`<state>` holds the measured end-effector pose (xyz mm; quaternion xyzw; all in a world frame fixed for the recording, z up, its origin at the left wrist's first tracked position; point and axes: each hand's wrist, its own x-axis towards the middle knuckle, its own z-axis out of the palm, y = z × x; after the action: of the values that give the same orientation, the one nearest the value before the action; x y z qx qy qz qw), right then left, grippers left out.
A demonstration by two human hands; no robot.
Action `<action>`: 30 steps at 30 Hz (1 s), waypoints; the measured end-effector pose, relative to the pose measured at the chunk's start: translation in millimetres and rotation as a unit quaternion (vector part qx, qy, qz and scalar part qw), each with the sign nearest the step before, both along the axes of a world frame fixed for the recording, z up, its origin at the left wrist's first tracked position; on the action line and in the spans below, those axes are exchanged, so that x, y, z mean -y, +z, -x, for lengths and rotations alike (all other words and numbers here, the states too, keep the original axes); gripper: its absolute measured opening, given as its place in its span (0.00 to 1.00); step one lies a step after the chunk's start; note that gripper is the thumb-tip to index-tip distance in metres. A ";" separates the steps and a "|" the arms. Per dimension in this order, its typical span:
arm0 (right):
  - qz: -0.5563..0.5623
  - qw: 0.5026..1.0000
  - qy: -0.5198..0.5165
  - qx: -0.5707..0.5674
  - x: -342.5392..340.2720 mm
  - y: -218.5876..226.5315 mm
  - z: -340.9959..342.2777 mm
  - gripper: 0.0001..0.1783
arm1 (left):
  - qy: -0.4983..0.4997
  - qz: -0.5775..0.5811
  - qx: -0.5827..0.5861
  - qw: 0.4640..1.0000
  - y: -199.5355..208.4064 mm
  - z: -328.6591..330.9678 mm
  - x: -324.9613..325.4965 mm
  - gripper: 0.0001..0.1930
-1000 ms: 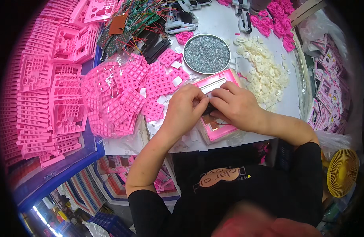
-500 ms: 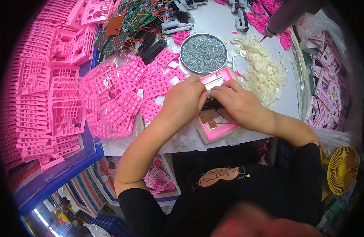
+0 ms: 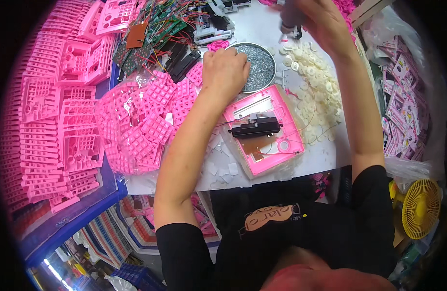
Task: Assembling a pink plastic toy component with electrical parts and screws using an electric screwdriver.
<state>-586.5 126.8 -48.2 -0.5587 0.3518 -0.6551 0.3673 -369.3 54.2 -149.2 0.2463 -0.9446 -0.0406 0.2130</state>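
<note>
two bare hands are at work apart from each other. the left hand (image 3: pixel 226 70) bends over the near-left rim of a round, shallow metal dish (image 3: pixel 275 68), seemingly to get its fingers among the small silver screws (image 3: pixel 260 68) filling it; its fingertips are hidden, so i cannot tell whether they are spread or pinching anything. the right hand (image 3: pixel 328 26), off to that grip's upper right, is wrapped around a dark, cylindrical tool (image 3: pixel 291 17), blurred at the top edge. below and to the right of the left hand, untouched, lies a pink, rectangular plastic shell (image 3: pixel 269 165), probably laid open side up to leave its inside within reach; a long black plastic module (image 3: pixel 255 129) and a flat brown board (image 3: pixel 255 144) rest in it. the dish sits just beyond the shell, likely for a short reach. left of the left hand, a transparent plastic bag (image 3: pixel 133 99) holds pink square-keyed pads (image 3: pixel 155 128); below and to the right of the right hand, loose cream plastic discs (image 3: pixel 320 87) are heaped directly on the white tabletop (image 3: pixel 325 162).
</note>
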 end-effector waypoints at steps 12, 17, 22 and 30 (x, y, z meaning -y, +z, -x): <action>-0.024 0.994 0.079 0.074 -73.4 2.8 -92.6 0.33 | -0.051 -0.105 -0.156 0.981 46.0 -71.0 -90.5 0.03; 0.027 0.992 0.095 0.075 -96.9 1.3 -119.8 0.24 | -0.031 -0.228 -0.198 0.953 37.1 -89.8 -116.3 0.06; 0.031 0.991 0.123 0.033 -96.6 -7.8 -122.1 0.22 | -0.028 -0.247 -0.216 0.944 34.6 -89.7 -117.7 0.05; 0.040 0.990 0.132 0.002 -94.9 -18.6 -115.5 0.22 | 0.071 -0.144 -0.174 0.972 33.8 -98.6 -126.7 0.20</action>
<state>-471.0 221.7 -66.8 -0.6135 0.2479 -0.6155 0.4283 -270.7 180.9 -115.4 0.3298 -0.8575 -0.2036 0.3383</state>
